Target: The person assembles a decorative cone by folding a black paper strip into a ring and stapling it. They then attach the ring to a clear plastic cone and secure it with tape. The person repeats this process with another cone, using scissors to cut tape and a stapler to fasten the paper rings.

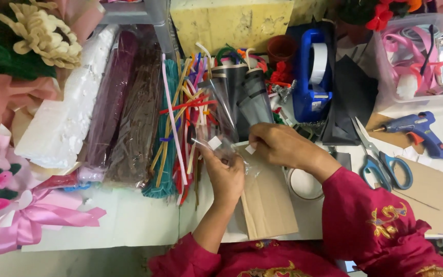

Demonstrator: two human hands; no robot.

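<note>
At the centre of the frame both hands meet on a crinkled sheet of clear cellophane wrap (220,123). The left hand (226,174), just below centre, has its fingers curled closed, pinching the sheet's lower edge. The right hand (278,144), just right of centre, is closed on the same sheet, and appears to press a small white tab of tape (250,149) with its fingertips, though the glare makes that hard to confirm. Behind the wrap lies a loose bundle of multicoloured pipe cleaners (183,133). A flat brown cardboard piece (267,205) sits under the wrists. A blue tape dispenser (311,77) stands upper right of centre; blue-handled scissors (383,164) and a blue glue gun (419,128) lie at right.
</note>
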